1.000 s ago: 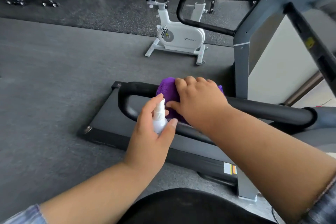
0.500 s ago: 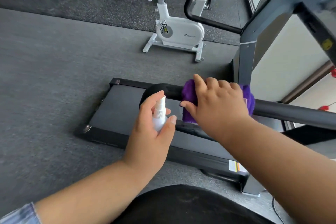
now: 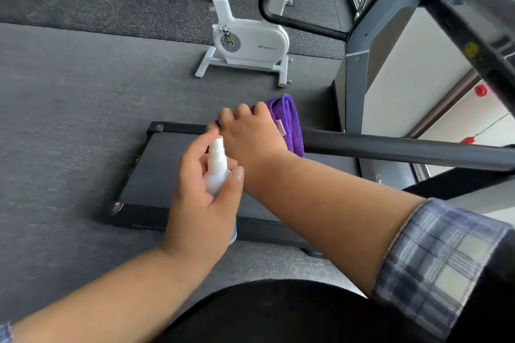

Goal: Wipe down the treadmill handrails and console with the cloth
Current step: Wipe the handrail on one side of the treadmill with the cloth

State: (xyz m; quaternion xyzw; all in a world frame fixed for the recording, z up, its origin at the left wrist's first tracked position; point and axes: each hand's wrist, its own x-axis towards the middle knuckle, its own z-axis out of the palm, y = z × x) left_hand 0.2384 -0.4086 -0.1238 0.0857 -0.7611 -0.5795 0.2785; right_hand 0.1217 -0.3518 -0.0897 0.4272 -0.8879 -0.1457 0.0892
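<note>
Head view: right hand [image 3: 248, 133] curls over the purple cloth [image 3: 289, 122], pressing it round the near handrail [image 3: 404, 149] at its rear end, probably to rub the bar on all sides at once. Left hand [image 3: 203, 189] grips a small white spray bottle [image 3: 216, 170], nozzle up and close by, likely ready to wet the cloth. Beyond, the far handrail [image 3: 301, 26] and treadmill deck [image 3: 167, 164] wait.
</note>
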